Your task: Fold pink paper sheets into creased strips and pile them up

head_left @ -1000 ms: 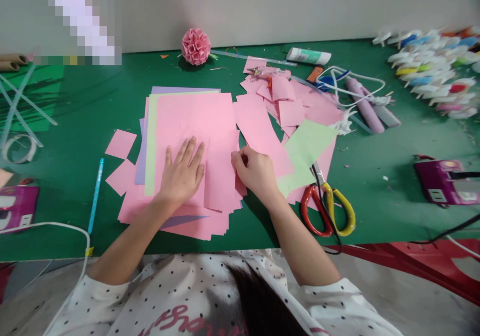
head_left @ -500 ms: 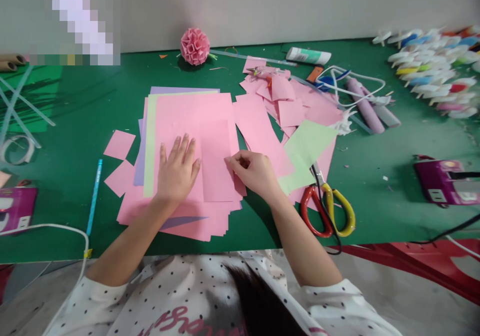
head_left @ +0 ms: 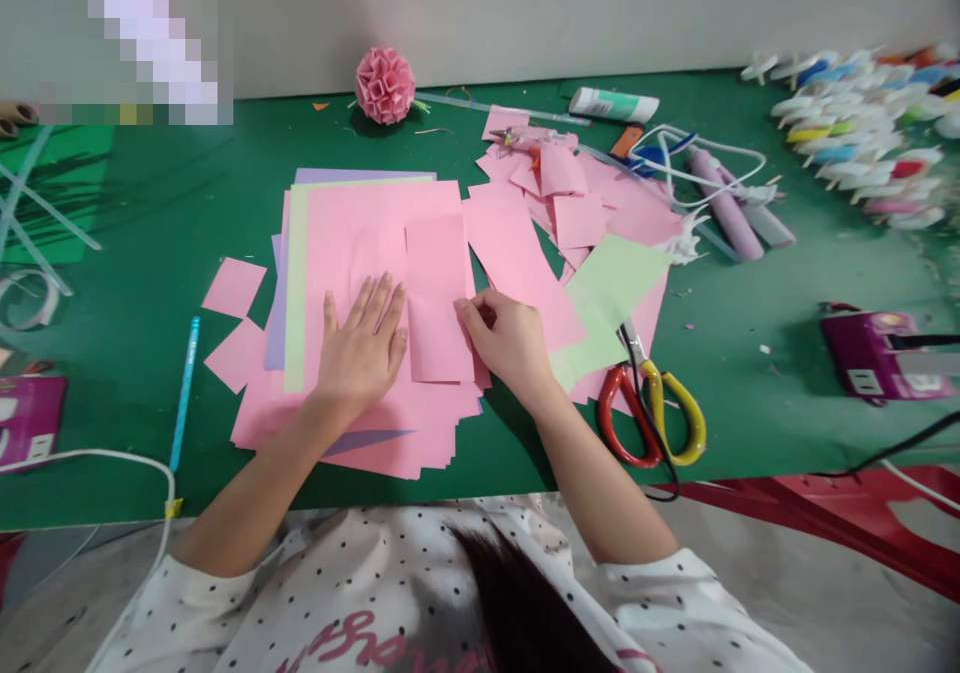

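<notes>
My left hand (head_left: pixel 362 341) lies flat with fingers spread on a large pink sheet (head_left: pixel 330 243), which tops a stack of coloured paper. A narrower pink paper strip (head_left: pixel 439 303) rests on the stack's right half, its left edge close to my left fingertips. At the strip's right edge, the thumb and index finger of my right hand (head_left: pixel 508 338) are pinched together on the paper. Green and purple paper (head_left: pixel 275 343) shows along the stack's left side. Large scissors (head_left: pixel 651 418) with one red and one yellow handle lie right of my right hand.
Pink cut pieces (head_left: pixel 577 218) and a green sheet (head_left: pixel 619 278) spread to the right. Behind the stack sits a pink folded-paper ball (head_left: pixel 385 85). A blue pencil (head_left: pixel 184 393) and small pink squares (head_left: pixel 234 286) lie left. A glue gun (head_left: pixel 536 140) rests among scraps.
The pink strip has slid a little away from me and turned slightly, with my right hand moving along at its edge. My left hand has shifted slightly to the right.
</notes>
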Available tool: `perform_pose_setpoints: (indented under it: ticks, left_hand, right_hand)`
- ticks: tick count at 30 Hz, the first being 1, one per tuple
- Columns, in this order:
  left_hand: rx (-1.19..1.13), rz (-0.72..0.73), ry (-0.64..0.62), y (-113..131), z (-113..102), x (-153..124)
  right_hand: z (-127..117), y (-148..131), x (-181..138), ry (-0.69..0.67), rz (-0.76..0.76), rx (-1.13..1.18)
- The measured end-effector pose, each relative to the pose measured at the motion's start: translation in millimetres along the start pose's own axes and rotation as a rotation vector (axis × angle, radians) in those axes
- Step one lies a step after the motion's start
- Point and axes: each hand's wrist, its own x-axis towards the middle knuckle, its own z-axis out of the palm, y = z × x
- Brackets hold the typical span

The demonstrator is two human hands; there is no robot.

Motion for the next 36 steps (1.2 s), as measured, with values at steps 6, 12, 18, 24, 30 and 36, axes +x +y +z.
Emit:
perform_pose_setpoints:
  ticks: [6, 12, 18, 24, 30, 36]
  left_hand:
    - [0.006, -0.006, -0.005, 2.2, -1.2, -0.4]
    - [-0.008, -0.001, 0.018, 0.2, 0.8, -0.7]
    - [-0.007, 0.009, 0.019, 0.1, 3.0, 0.0]
    - [-0.031, -0.009, 0.069, -4.8, 1.5, 2.6]
    - [-0.061, -0.047, 0.197, -20.3, -3.1, 8.0]
    - [-0.068, 0.016, 0.101, -15.7, -4.1, 5.2]
  right_hand:
    - [-1.0, -2.1, 0.7, -0.006, -0.005, -0.034]
    - [-2.1, -0.3, -0.5, -0.010, 0.001, -0.013]
    - [-6.1, 0.7, 0.7, -0.011, 0.012, 0.105]
    - [-10.2, -1.9, -0.4, -0.160, 0.001, 0.116]
    - [-4.8, 0.1, -1.6, -0.141, -0.016, 0.028]
    - [-1.7, -1.5, -3.0, -0.124, 0.019, 0.099]
